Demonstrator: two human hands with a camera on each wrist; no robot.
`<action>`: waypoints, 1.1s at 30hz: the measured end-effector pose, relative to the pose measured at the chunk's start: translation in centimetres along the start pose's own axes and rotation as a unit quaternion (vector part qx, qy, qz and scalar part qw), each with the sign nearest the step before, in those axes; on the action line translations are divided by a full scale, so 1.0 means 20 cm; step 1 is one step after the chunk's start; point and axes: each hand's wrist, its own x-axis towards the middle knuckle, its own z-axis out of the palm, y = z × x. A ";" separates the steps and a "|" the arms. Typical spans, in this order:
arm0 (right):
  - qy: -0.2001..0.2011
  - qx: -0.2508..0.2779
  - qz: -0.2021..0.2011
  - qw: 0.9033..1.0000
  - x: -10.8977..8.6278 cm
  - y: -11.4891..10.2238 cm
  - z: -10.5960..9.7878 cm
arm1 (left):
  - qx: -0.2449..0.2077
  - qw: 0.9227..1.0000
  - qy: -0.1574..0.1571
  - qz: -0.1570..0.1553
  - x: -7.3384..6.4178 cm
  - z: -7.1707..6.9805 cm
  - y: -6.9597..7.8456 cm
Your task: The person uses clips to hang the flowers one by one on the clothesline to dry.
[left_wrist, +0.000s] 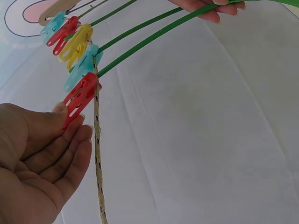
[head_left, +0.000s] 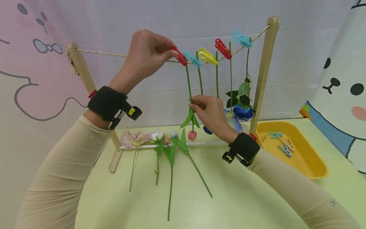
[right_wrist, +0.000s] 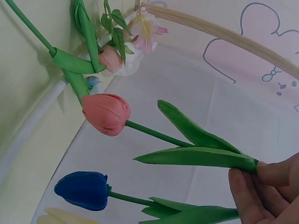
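Note:
My left hand [head_left: 147, 57] pinches the end of a red clothespin [head_left: 180, 58] on the rope [head_left: 105, 54]. In the left wrist view, that red clothespin [left_wrist: 80, 99] sits on the rope at the top of a green stem [left_wrist: 140, 44]. My right hand [head_left: 213, 116] pinches the same stem lower down, just by the leaves of an upside-down pink tulip [head_left: 192, 136]. A blue tulip [right_wrist: 84, 190] hangs beside it in the right wrist view. Further right, blue [head_left: 192, 58], yellow [head_left: 208, 56], red [head_left: 223, 48] and blue clothespins [head_left: 241, 38] line the rope, with flower stems beside them.
Wooden posts [head_left: 264, 70] hold the rope at both ends, joined low down by a white bar [head_left: 206, 144]. Several artificial flowers, among them a pink lily-like bloom [head_left: 136, 140], lie on the table [head_left: 228, 197]. A yellow tray [head_left: 308, 163] at the right holds a few clothespins [head_left: 284, 150].

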 end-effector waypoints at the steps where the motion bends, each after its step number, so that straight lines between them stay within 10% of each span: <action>1: -0.001 0.002 0.003 1.000 0.00 0.00 0.00 | 0.000 1.000 0.001 0.002 0.00 0.00 0.00; 25: -0.021 -0.025 0.035 0.999 -0.02 0.00 -0.02 | -0.036 0.998 -0.041 -0.028 -0.01 0.03 -0.04; 33: 0.016 -0.065 -0.031 0.997 -0.06 -0.02 -0.15 | -0.050 0.999 -0.004 -0.006 -0.03 0.05 -0.09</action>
